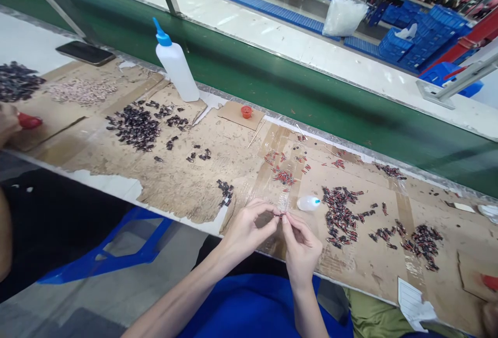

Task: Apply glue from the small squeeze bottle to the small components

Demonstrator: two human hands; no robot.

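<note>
One long workbench covered in worn brown cardboard (187, 187) carries heaps of small dark and red parts (340, 216), spread close to the person, seemingly for easy reach. Over its near edge the left hand (249, 229) and right hand (301, 247) meet, each pinching thumb to forefinger on one tiny dark piece (280, 215) between them, likely for steadiness.

1. Left hand (243, 231) and right hand (301, 247) pinch one small part (280, 215) between their fingertips, above the table's (175, 187) near edge.
2. Small bottle (308, 203) lies on its side just beyond the hands, with the red-black parts (340, 216) just beside it.
</note>
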